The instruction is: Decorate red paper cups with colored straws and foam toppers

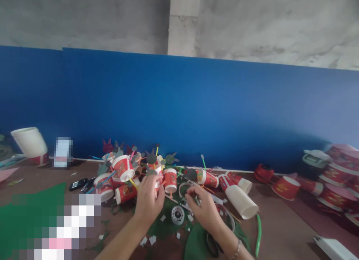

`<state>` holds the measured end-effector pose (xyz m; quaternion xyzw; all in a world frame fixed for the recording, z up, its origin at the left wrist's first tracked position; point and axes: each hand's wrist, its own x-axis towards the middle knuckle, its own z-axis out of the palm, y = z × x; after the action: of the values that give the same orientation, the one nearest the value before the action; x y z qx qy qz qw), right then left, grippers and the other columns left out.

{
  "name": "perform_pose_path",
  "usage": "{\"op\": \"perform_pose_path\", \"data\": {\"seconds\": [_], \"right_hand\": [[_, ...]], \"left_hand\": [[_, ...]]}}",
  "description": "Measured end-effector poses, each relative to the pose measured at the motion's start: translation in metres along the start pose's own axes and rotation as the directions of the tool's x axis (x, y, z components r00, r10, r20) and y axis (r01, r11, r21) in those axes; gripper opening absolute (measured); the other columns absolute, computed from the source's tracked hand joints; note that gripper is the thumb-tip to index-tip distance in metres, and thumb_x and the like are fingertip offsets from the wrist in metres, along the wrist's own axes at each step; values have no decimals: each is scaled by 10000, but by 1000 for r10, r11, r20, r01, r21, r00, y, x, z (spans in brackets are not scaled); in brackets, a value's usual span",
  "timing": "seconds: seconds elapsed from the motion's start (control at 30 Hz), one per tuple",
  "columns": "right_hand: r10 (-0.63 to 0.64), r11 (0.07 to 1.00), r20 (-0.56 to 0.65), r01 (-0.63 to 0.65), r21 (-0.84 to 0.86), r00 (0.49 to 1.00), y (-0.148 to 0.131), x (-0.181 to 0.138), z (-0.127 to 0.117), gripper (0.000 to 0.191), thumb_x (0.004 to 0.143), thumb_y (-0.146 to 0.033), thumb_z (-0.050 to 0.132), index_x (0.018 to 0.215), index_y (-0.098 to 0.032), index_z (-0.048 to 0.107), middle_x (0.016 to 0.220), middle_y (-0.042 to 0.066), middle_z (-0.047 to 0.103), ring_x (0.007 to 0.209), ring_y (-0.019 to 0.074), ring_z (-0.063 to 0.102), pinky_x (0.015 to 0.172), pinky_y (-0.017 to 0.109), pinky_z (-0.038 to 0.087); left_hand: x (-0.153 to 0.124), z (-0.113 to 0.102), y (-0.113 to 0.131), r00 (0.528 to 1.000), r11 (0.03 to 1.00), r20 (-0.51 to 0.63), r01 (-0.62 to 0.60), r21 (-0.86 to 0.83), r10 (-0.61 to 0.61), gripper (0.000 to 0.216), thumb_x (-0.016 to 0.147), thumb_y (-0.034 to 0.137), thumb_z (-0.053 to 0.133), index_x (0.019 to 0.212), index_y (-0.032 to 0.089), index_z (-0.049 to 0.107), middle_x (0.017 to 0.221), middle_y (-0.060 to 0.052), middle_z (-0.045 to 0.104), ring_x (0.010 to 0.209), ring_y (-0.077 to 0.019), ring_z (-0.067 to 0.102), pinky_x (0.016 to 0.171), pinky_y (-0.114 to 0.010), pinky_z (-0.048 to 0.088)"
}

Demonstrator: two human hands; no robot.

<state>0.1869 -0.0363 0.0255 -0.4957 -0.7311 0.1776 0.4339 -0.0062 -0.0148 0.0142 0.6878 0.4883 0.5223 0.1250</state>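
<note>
My left hand (150,200) reaches into a heap of red-and-white paper cups (123,168) fitted with coloured straws and grey cut-out shapes. Its fingers are curled against a small upright cup (170,179); whether they grip it is hidden. My right hand (203,207) rests palm down just right of it, fingers bent over white strips and a thin tool on green felt (168,222). What its fingers pinch is too small to name. A tape roll (177,215) lies between my two hands.
A stack of cups (238,196) lies on its side to the right. More red cups and bowls (286,187) crowd the far right. A white tub (29,144) tilts at the left, with a black phone (77,184) nearby. A blue panel backs the table.
</note>
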Motion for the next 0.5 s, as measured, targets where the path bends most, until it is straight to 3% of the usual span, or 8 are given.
{"op": "perform_pose_path", "data": {"seconds": [0.1, 0.2, 0.3, 0.5], "right_hand": [[231, 947, 16, -229, 224, 973, 8, 5, 2, 158, 782, -303, 525, 679, -183, 526, 606, -4, 553, 579, 140, 493, 552, 251, 375], [351, 844, 46, -337, 417, 935, 12, 10, 2, 216, 719, -364, 589, 639, -178, 515, 561, -21, 535, 544, 122, 465, 525, 237, 345], [403, 776, 47, -369, 512, 914, 13, 17, 1, 241, 671, -377, 647, 619, -172, 529, 555, -18, 554, 556, 122, 476, 542, 237, 345], [430, 731, 67, -391, 559, 900, 16, 33, 10, 274, 631, -412, 689, 628, -176, 548, 519, -25, 539, 489, 105, 422, 474, 231, 274]], "left_hand": [[7, -7, -19, 985, 897, -19, -148, 417, 172, 240, 846, 247, 454, 1033, 166, 582, 966, -127, 662, 917, -295, 571, 830, -430, 388], [8, -2, -35, 968, 812, 29, -225, 539, 249, 216, 877, 204, 401, 983, 154, 582, 797, -98, 673, 762, -260, 605, 763, -401, 402], [1, 4, -33, 948, 829, 29, -292, 477, 317, 190, 902, 192, 382, 981, 171, 554, 749, -59, 661, 695, -218, 615, 669, -331, 417], [-25, 5, 19, 881, 861, 80, -473, 184, 467, 140, 871, 127, 421, 981, 193, 476, 726, -27, 611, 633, -176, 574, 612, -283, 432]]}}
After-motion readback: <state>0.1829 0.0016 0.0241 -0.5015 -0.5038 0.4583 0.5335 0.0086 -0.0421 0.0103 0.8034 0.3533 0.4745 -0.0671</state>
